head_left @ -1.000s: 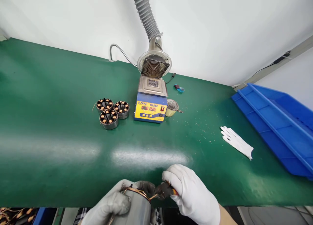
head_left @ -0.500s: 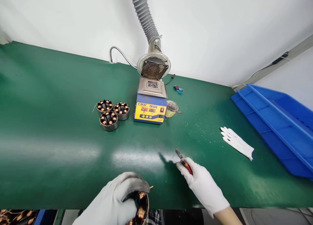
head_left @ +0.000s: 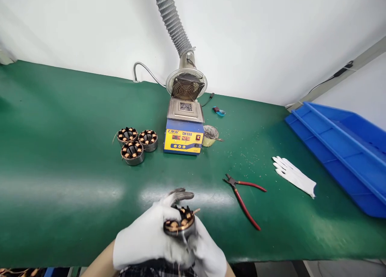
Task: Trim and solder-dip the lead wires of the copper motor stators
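The white-gloved left hand [head_left: 150, 236] is gripping a copper-wound ring [head_left: 180, 225] over the near edge of the green bench [head_left: 75, 212]. Its thumb [head_left: 172, 214] is bending over the ring's rim, while some of its darkened fingers [head_left: 184, 195] are reaching out loosely beyond the far side, so the grasp is standing partly open around the piece. The gloved right hand [head_left: 208, 249] is meeting the ring from below and to the right; motion blur is hiding how far its fingers are bending, and I cannot tell whether it is taking any hold. A short wire end [head_left: 196, 210] is sticking out from the ring's right side.

Red-handled pliers [head_left: 240, 198] are lying on the bench to the right of the hands, their handles spreading wide. A white glove [head_left: 295, 176] is resting farther right, near the blue trays [head_left: 340, 156]. Three similar wound rings [head_left: 134, 160] are sitting in a cluster to the left of a blue-and-yellow heating unit [head_left: 183, 138], and a small pot [head_left: 210, 139] is standing just beside that unit's right side
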`<state>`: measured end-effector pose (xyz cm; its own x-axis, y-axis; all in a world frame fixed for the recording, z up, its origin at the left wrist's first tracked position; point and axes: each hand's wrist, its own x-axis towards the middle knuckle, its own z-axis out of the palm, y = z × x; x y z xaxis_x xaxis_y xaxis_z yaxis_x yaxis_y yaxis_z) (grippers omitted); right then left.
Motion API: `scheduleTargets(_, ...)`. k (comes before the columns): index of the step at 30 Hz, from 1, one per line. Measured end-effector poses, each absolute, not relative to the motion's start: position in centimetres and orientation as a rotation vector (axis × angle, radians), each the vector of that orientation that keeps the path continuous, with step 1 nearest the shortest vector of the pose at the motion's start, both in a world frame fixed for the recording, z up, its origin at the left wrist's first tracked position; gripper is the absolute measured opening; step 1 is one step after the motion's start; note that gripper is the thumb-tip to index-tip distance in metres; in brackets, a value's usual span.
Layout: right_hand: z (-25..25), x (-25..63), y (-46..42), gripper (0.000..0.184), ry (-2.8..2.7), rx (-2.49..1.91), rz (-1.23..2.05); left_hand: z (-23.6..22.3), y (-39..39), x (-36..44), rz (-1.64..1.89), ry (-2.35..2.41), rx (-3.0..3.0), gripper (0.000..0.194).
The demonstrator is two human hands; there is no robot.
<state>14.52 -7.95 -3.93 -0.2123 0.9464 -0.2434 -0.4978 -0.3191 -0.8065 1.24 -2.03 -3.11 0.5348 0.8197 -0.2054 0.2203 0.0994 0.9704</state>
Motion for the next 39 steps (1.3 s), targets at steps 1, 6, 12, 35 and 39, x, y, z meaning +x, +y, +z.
scheduleTargets(1,-4.1,13.4,-8.1,0.055,-0.571,-0.853,1.746,-3.1,-1.9,1.4,0.593,0.99,1.501,0.048)
scheduleTargets(6,-5.4,12.4,-7.8,0.047,-0.227,-0.758,1.678,-2.4,-2.3,0.8,0.469,0.967,1.895,0.089)
scheduleTargets(12,-6.1,12.7,-7.6,0.054,-0.263,-0.727,1.771,-1.4,-0.7,1.6,0.634,1.137,1.209,0.016)
scheduleTargets(35,-7.1,13.4,-7.9,0.064,-0.266,-0.888,1.912,-2.5,0.2,2.5,0.872,1.201,0.677,0.023)
scheduleTargets(39,-7.9,14.1,-8.7,0.075,-0.419,-1.061,1.867,-4.5,-0.4,0.8,0.93,1.112,0.792,0.04)
